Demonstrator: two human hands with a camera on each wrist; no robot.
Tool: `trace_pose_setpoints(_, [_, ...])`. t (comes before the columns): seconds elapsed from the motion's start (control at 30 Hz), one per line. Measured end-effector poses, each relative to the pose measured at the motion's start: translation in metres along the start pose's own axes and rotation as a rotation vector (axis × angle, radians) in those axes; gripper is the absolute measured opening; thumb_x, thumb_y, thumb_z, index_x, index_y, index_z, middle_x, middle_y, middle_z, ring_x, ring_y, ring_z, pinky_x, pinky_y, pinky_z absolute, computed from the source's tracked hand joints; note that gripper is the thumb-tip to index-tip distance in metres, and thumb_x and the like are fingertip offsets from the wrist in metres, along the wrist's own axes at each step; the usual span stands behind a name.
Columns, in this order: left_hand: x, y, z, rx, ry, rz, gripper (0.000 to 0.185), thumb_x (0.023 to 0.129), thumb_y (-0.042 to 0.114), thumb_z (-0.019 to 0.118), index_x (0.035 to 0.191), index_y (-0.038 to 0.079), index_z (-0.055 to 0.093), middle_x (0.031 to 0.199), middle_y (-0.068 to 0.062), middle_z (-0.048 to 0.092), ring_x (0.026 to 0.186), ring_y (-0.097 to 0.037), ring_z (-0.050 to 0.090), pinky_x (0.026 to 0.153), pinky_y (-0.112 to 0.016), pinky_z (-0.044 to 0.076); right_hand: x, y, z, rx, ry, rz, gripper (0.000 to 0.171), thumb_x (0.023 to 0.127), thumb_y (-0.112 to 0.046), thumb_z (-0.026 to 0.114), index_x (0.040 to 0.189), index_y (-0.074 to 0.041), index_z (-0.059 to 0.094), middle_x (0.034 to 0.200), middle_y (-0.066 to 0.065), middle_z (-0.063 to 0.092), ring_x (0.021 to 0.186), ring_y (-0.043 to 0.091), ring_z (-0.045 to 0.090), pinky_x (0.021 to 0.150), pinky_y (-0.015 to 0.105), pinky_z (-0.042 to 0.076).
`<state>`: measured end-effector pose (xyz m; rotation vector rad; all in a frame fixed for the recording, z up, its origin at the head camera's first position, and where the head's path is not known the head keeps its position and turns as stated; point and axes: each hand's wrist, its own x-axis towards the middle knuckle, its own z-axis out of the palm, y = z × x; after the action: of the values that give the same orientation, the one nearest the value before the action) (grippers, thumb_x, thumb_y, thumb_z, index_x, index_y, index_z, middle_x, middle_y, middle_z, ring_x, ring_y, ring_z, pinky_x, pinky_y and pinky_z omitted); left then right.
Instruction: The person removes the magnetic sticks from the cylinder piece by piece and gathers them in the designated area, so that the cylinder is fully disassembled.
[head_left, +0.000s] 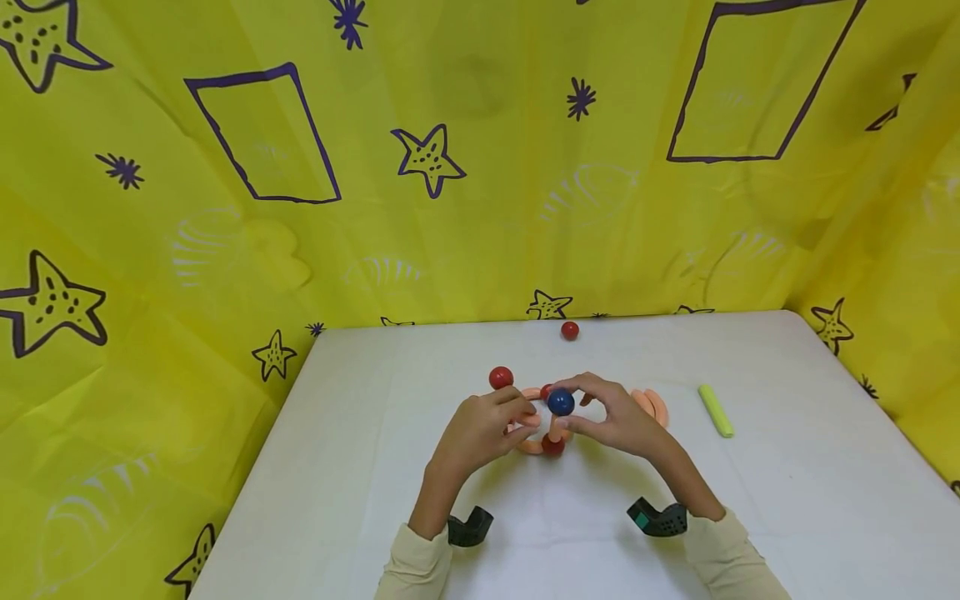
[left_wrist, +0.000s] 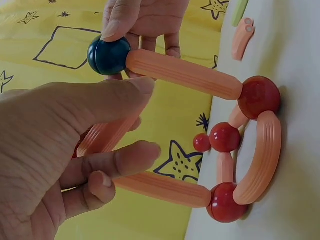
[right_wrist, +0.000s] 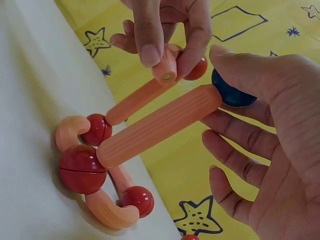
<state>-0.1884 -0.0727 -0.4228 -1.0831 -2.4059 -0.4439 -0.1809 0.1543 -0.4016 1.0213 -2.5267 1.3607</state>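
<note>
A frame of red balls and peach magnetic sticks stands on the white table, with curved sticks (left_wrist: 262, 157) joining the red balls (left_wrist: 259, 97) at its base. One straight upright stick (right_wrist: 160, 125) carries a blue ball (head_left: 560, 402); another upright (left_wrist: 160, 187) rises on the left, with a red ball (head_left: 501, 377) at its top. My left hand (head_left: 487, 425) pinches a peach stick (left_wrist: 115, 130) near that red ball, the stick's free end pointing toward the blue ball. My right hand (head_left: 611, 417) holds the blue ball between thumb and fingers.
Curved peach sticks (head_left: 651, 407) lie to the right of the frame, with a green stick (head_left: 715, 410) beyond them. Near the table's back edge sits a loose red ball (head_left: 570, 331). A patterned yellow curtain (head_left: 480, 250) surrounds the table (head_left: 337, 500).
</note>
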Motion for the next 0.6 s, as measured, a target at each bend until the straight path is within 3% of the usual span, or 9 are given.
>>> trace_pose_setpoints(0.23, [-0.002, -0.002, 0.0, 0.046, -0.032, 0.021, 0.023, 0.074, 0.033, 0.073, 0.09, 0.017, 0.067, 0.088, 0.009, 0.062, 0.064, -0.002, 0.057, 0.056, -0.015, 0.044, -0.001, 0.006, 0.005, 0.006, -0.026, -0.005, 0.038, 0.077, -0.009, 0.07, 0.113, -0.011, 0.058, 0.102, -0.002, 0.059, 0.09, 0.01, 0.053, 0.074, 0.031, 0.045])
trace_pose_setpoints(0.43, [-0.001, -0.002, 0.0, 0.058, -0.069, 0.018, 0.021, 0.075, 0.032, 0.072, 0.089, 0.018, 0.068, 0.088, 0.01, 0.062, 0.065, 0.0, 0.057, 0.056, -0.015, 0.044, -0.002, 0.034, 0.014, 0.009, -0.055, -0.019, 0.032, 0.077, -0.013, 0.07, 0.107, -0.016, 0.058, 0.095, -0.006, 0.058, 0.085, 0.009, 0.052, 0.073, 0.035, 0.045])
trace_pose_setpoints(0.6, [-0.001, -0.002, 0.0, 0.067, -0.092, 0.012, 0.019, 0.077, 0.031, 0.07, 0.089, 0.018, 0.069, 0.091, 0.009, 0.063, 0.063, -0.001, 0.056, 0.055, -0.015, 0.043, -0.003, 0.046, 0.016, 0.031, -0.081, -0.027, 0.03, 0.079, -0.021, 0.069, 0.107, -0.019, 0.057, 0.098, -0.007, 0.059, 0.087, 0.008, 0.051, 0.074, 0.039, 0.046])
